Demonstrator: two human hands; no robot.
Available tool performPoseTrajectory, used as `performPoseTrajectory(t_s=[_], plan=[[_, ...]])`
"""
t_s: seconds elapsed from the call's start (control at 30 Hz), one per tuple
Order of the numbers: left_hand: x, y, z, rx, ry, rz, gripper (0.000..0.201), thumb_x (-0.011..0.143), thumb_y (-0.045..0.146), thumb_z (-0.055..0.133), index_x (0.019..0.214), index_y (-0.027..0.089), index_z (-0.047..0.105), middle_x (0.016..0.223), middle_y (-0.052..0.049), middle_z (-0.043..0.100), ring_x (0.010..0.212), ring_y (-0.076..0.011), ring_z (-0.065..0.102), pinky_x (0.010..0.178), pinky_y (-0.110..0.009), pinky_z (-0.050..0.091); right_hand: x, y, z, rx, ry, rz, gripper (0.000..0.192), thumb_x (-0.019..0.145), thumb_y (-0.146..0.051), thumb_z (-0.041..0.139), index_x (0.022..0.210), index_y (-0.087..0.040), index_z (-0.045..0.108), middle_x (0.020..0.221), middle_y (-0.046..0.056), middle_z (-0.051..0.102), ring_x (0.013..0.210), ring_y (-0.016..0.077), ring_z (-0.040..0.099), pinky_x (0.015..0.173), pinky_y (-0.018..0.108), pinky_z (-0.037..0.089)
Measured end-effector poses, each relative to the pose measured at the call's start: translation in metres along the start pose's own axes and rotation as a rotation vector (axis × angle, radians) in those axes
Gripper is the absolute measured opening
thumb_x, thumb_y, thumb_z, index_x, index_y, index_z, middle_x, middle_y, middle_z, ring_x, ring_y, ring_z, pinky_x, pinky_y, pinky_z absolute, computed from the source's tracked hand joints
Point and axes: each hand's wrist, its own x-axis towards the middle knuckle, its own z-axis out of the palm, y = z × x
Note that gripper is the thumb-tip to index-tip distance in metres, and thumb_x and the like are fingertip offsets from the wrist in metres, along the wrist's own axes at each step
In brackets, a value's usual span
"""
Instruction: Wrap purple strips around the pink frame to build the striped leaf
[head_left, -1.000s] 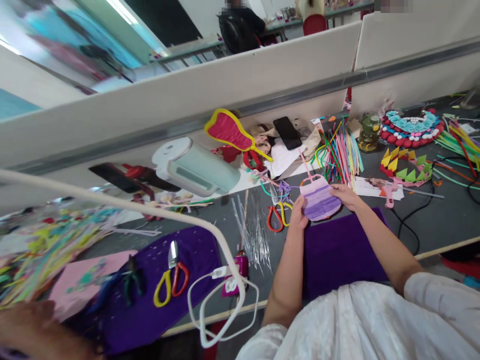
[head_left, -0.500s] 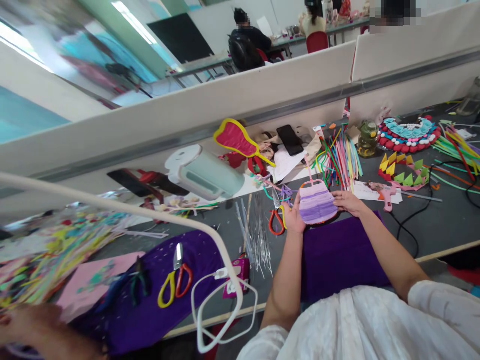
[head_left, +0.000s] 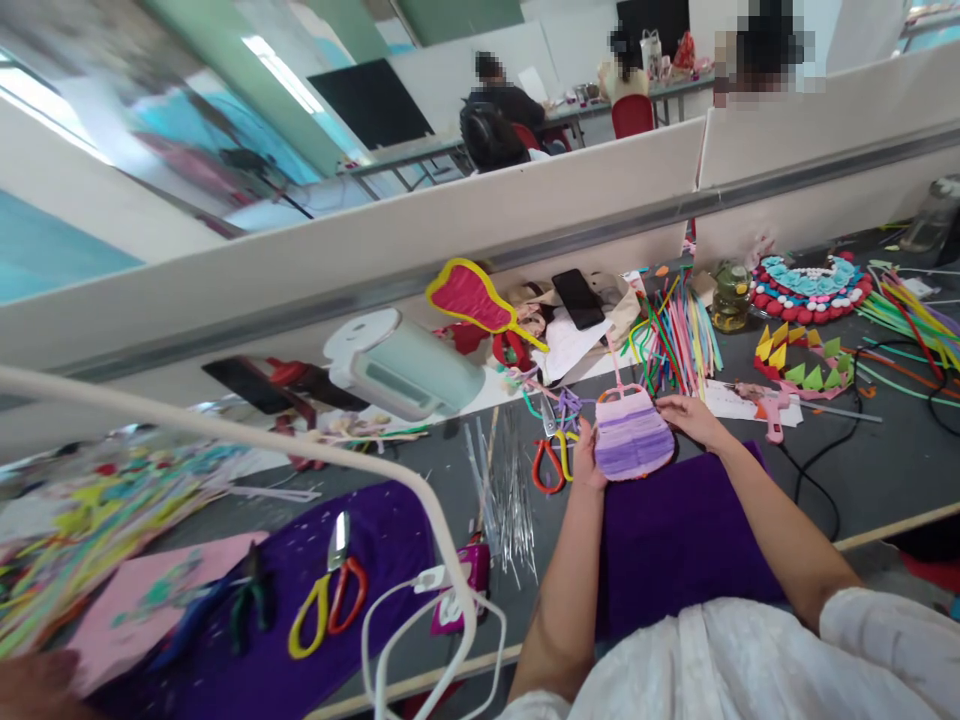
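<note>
Several bands, pale pink through deep purple, stripe the flared fuzzy fan [head_left: 634,443], its pink stem pointing away, beyond the purple sheet [head_left: 690,535]. The left hand [head_left: 590,460] grips one edge, fingers partly hidden; the right hand [head_left: 691,420] pinches the opposite edge.

Right of frame center, I observe the left hand [head_left: 590,462] and right hand [head_left: 696,421] holding a striped purple piece [head_left: 635,440] by its edges. Yellow-and-red scissors [head_left: 340,540] lie lower left; a pink glue gun [head_left: 775,412] occupies the bench [head_left: 874,480], right.
</note>
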Motion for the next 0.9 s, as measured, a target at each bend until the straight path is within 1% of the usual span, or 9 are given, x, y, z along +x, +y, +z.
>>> performPoseTrajectory(t_s=[0.17, 0.3, 0.37, 0.53, 0.67, 0.7, 0.8, 0.83, 0.9], plan=[[-0.002, 0.000, 0.003, -0.014, -0.049, 0.035, 0.061, 0.092, 0.057, 0.034, 0.139, 0.021, 0.045, 0.134, -0.011, 0.057, 0.129, -0.0301, 0.047, 0.110, -0.050, 0.029, 0.007, -0.009, -0.007, -0.036, 0.202, -0.107, 0.029, 0.076, -0.038, 0.061, 0.096, -0.019, 0.065, 0.091, 0.006, 0.072, 0.080, 0.0182, 0.070, 0.066, 0.029, 0.057], [-0.004, 0.003, 0.002, -0.007, -0.054, 0.032, 0.063, 0.092, 0.060, 0.030, 0.140, 0.022, 0.045, 0.133, -0.010, 0.058, 0.130, -0.0289, 0.047, 0.110, -0.048, 0.031, 0.008, -0.028, -0.030, -0.104, 0.415, -0.177, 0.027, 0.074, -0.038, 0.059, 0.089, -0.016, 0.065, 0.074, 0.004, 0.069, 0.060, 0.0141, 0.064, 0.051, 0.024, 0.051], [-0.005, 0.004, 0.003, -0.010, -0.058, 0.026, 0.063, 0.092, 0.060, 0.029, 0.141, 0.023, 0.044, 0.134, -0.010, 0.057, 0.130, -0.0288, 0.046, 0.110, -0.048, 0.032, 0.009, -0.037, -0.044, -0.148, 0.530, -0.184, 0.028, 0.073, -0.038, 0.059, 0.089, -0.016, 0.066, 0.073, 0.004, 0.068, 0.054, 0.0125, 0.060, 0.047, 0.023, 0.046], [-0.007, 0.005, 0.008, -0.053, -0.052, 0.036, 0.066, 0.090, 0.063, 0.028, 0.140, 0.023, 0.045, 0.133, -0.009, 0.058, 0.128, -0.0289, 0.048, 0.109, -0.047, 0.034, 0.006, -0.047, -0.069, -0.419, 0.738, -0.214, 0.029, 0.078, -0.041, 0.054, 0.088, -0.017, 0.065, 0.071, 0.005, 0.069, 0.060, 0.0166, 0.060, 0.057, 0.027, 0.046], [-0.007, 0.006, 0.010, -0.070, -0.059, 0.011, 0.068, 0.090, 0.064, 0.026, 0.140, 0.022, 0.045, 0.130, -0.010, 0.061, 0.126, -0.0286, 0.051, 0.108, -0.046, 0.036, 0.003, -0.046, -0.072, -0.695, 0.788, -0.157, 0.020, 0.080, -0.035, 0.054, 0.085, -0.019, 0.063, 0.076, 0.005, 0.068, 0.069, 0.0190, 0.062, 0.063, 0.029, 0.044], [-0.007, 0.006, 0.010, -0.066, -0.057, 0.006, 0.068, 0.091, 0.064, 0.025, 0.140, 0.021, 0.045, 0.127, -0.010, 0.062, 0.125, -0.0283, 0.052, 0.108, -0.046, 0.036, 0.003, -0.046, -0.071, -0.756, 0.793, -0.144, 0.019, 0.079, -0.031, 0.054, 0.091, -0.018, 0.062, 0.084, 0.007, 0.069, 0.072, 0.0193, 0.063, 0.064, 0.029, 0.044], [-0.006, 0.007, 0.011, -0.056, -0.044, -0.002, 0.067, 0.091, 0.062, 0.025, 0.140, 0.021, 0.045, 0.124, -0.010, 0.064, 0.123, -0.0276, 0.053, 0.107, -0.045, 0.037, 0.004, -0.046, -0.062, -0.888, 0.794, -0.125, 0.035, 0.078, -0.021, 0.053, 0.113, -0.019, 0.057, 0.105, 0.010, 0.067, 0.078, 0.0197, 0.064, 0.066, 0.030, 0.043], [-0.007, 0.007, 0.012, -0.057, -0.038, 0.002, 0.067, 0.091, 0.062, 0.025, 0.140, 0.021, 0.045, 0.125, -0.010, 0.064, 0.124, -0.0277, 0.053, 0.108, -0.045, 0.036, 0.004, -0.046, -0.059, -0.912, 0.782, -0.121, 0.035, 0.080, -0.020, 0.052, 0.114, -0.020, 0.056, 0.105, 0.009, 0.067, 0.079, 0.0198, 0.064, 0.066, 0.030, 0.042], [-0.007, 0.007, 0.013, -0.063, -0.025, 0.008, 0.068, 0.091, 0.063, 0.025, 0.140, 0.020, 0.046, 0.128, -0.011, 0.062, 0.125, -0.0282, 0.052, 0.108, -0.046, 0.036, 0.005, -0.046, -0.053, -0.952, 0.748, -0.104, 0.025, 0.084, -0.025, 0.050, 0.106, -0.022, 0.062, 0.093, 0.005, 0.071, 0.078, 0.0201, 0.064, 0.067, 0.029, 0.041]])
